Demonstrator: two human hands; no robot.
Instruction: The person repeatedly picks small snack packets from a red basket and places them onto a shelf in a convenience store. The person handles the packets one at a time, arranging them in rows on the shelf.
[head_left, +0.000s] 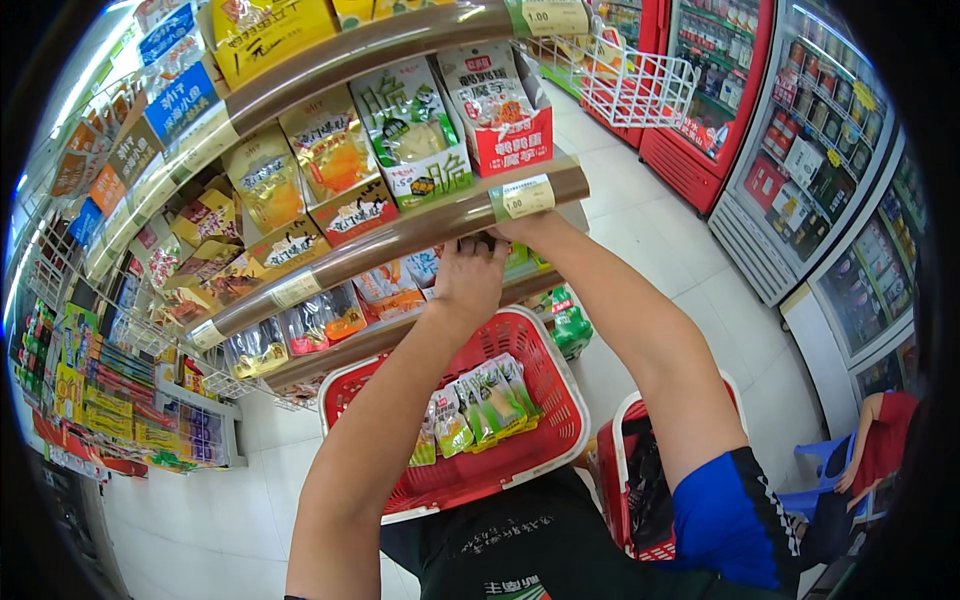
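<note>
My left hand (471, 271) reaches in below the middle shelf edge (420, 229), in front of the lower shelf. My right hand (534, 227) is beside it, close under a price tag (523, 197). The shelf edge hides the fingers of both hands, so what they grip cannot be made out. Small snack packets (422, 264) stand on that lower shelf, left of my left hand. Beneath my forearms is a red plastic shopping basket (559, 405) with a white rim. Several green and white snack packets (487, 405) lie inside it in a row.
Boxed snack packets (409, 127) fill the shelf above my hands. A white wire basket (637, 86) juts out at the rack's right end. A second red basket (611, 465) stands at the right, holding something black. Drinks fridges (810, 150) line the right; a seated person (885, 435) is lower right.
</note>
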